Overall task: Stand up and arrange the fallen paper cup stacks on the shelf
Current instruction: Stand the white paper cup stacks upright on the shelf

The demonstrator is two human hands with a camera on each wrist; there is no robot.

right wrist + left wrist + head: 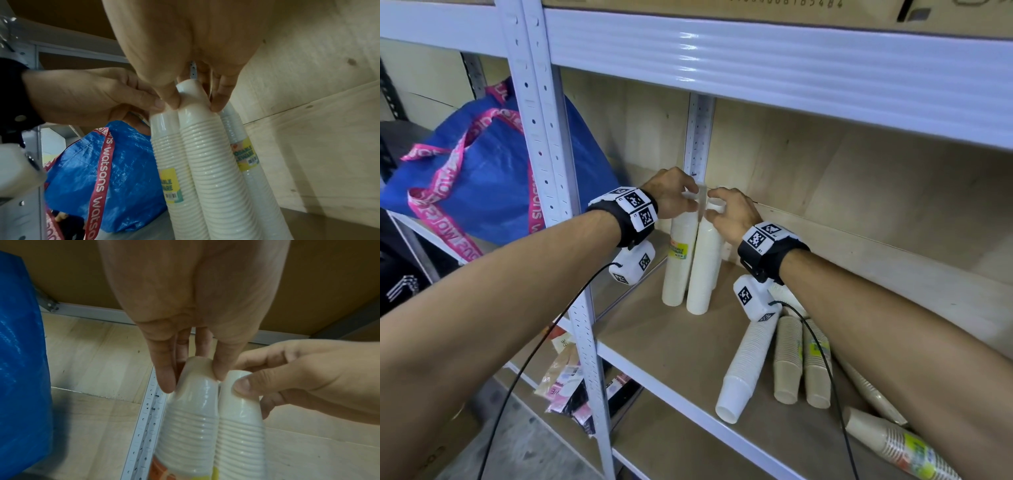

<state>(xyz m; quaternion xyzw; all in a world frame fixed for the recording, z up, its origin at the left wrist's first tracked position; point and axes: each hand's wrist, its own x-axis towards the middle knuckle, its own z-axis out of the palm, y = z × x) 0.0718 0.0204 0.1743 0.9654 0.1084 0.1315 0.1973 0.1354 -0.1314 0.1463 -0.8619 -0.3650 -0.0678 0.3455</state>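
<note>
You've got both hands up top now, left hand (671, 197) pinching the tip of one upright white stack (678, 260) & right hand (734, 214) pinching its neighbour (703, 270) touching beside it — light, tippy, slick-wrapped imo, so steady them near the tips.

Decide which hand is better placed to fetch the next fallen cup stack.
Probably the right hand: the fallen white stack and fallen brown stacks lie below the right forearm; the left hand is farther away.

Third upright stack (244, 146) mostly hidden behind right hand (732, 214); beige stack (893, 442) apparently cut off.
</note>
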